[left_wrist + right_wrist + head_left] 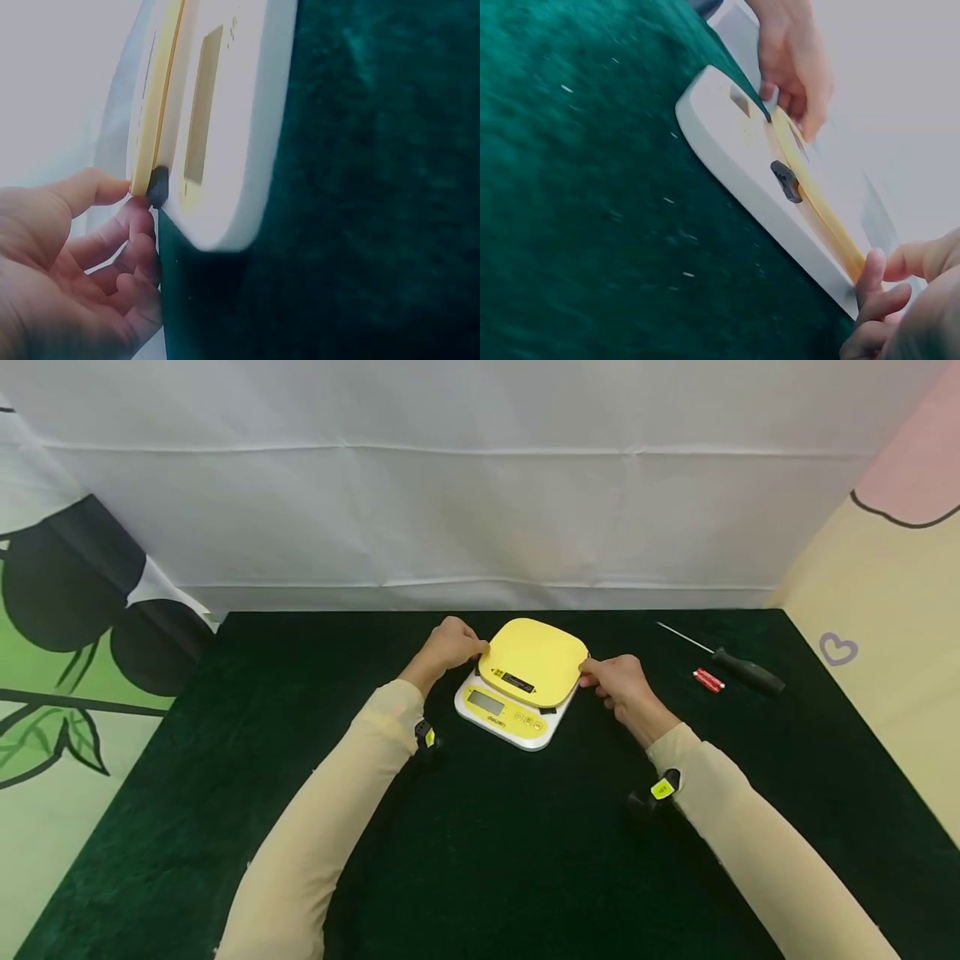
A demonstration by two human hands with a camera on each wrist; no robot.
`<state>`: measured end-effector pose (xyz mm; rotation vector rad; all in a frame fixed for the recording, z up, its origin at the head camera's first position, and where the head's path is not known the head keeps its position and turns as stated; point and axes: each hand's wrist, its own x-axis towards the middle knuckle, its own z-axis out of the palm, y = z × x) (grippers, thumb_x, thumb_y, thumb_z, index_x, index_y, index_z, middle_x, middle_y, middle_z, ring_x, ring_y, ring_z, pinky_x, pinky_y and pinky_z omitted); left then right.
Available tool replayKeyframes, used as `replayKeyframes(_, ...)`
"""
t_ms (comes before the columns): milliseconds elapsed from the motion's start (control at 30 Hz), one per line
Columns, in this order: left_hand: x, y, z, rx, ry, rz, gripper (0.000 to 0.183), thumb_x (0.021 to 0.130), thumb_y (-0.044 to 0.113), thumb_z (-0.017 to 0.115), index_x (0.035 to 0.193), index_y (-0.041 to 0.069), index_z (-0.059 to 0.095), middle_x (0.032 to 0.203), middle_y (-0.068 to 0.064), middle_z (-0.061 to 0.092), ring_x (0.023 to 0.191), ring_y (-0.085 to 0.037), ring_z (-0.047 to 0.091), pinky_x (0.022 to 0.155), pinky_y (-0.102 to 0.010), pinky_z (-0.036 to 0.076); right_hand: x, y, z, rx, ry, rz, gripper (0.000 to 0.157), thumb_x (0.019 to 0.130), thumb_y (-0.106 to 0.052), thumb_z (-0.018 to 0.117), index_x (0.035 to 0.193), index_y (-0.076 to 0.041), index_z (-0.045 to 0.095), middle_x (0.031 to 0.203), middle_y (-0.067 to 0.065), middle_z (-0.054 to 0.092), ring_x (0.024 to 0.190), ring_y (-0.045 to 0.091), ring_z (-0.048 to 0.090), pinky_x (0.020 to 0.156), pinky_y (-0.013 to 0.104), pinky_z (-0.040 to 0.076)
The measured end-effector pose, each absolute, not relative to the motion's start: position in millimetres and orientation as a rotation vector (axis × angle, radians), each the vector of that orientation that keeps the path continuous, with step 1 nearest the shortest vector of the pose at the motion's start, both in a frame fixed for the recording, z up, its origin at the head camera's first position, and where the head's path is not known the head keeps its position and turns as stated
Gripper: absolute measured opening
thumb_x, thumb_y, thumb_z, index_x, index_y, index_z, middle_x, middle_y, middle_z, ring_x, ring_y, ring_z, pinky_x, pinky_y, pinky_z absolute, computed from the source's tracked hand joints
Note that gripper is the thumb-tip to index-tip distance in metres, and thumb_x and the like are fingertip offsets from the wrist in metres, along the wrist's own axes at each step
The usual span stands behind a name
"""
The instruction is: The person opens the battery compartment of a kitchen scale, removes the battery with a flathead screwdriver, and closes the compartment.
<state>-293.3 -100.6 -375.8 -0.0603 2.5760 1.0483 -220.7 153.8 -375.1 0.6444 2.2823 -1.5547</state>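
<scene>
A white kitchen scale (525, 739) with a yellow control panel and a small display lies on the table. Over it is the scale's yellow weighing plate (536, 652), a black foot (786, 181) showing between plate and base. My left hand (450, 645) pinches the plate's left edge between thumb and index finger; the left wrist view shows the other fingers curled below. At the opposite edge my right hand (619, 681) pinches the plate with thumb and forefinger. Whether the plate touches the base everywhere is hard to tell.
Right of the scale lies a screwdriver (746, 670) with a black handle. Beside it are red batteries (708, 680). A dark green cloth (510, 860) covers the table, and a white sheet (480, 510) hangs behind its far edge.
</scene>
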Motion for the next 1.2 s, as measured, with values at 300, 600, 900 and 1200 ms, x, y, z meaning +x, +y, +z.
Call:
replayKeyframes(300,-271.1,-104.4,-378.1,-0.13,2.537,1.067,0.027,0.095,0.028,0.062,0.08,0.006,0.068,0.071,-0.003,0.047,0.064,-0.017,0.042,0.056,-0.028,0.034,-250.7,153.3,-376.5,0.59,2.359,-1.454,0.023,0.09,-0.025,0.059,0.074,-0.008,0.055,0.066,-0.001,0.048,0.062,0.017,0.042,0.057,0.027,0.033)
replayKeyframes(600,-255.2,-98.4,-376.4,-0.092,2.498,1.087,0.029,0.094,0.027,0.062,0.078,0.004,0.069,0.065,-0.002,0.045,0.057,-0.016,0.04,0.052,-0.026,0.032,-265.1,155.5,-376.9,0.583,2.396,-1.431,0.023,0.092,-0.025,0.059,0.08,-0.006,0.055,0.071,0.001,0.047,0.068,0.02,0.044,0.061,0.028,0.034)
replayKeyframes(900,-255.3,-98.9,-378.0,-0.094,2.494,1.067,0.029,0.096,0.027,0.06,0.079,0.004,0.066,0.065,-0.002,0.045,0.057,-0.016,0.041,0.052,-0.026,0.032,-263.5,155.2,-380.8,0.579,2.404,-1.43,0.024,0.092,-0.026,0.059,0.079,-0.006,0.055,0.067,0.0,0.047,0.066,0.019,0.045,0.059,0.027,0.035)
replayKeyframes(1200,-267.1,-108.4,-379.9,0.084,2.797,0.835,0.037,0.097,0.044,0.056,0.114,0.011,0.06,0.11,-0.009,0.053,0.099,-0.025,0.048,0.081,-0.037,0.045,-269.9,161.5,-383.5,0.241,2.751,-1.138,0.032,0.098,-0.032,0.051,0.097,-0.003,0.064,0.082,0.007,0.055,0.073,0.023,0.05,0.061,0.031,0.04)
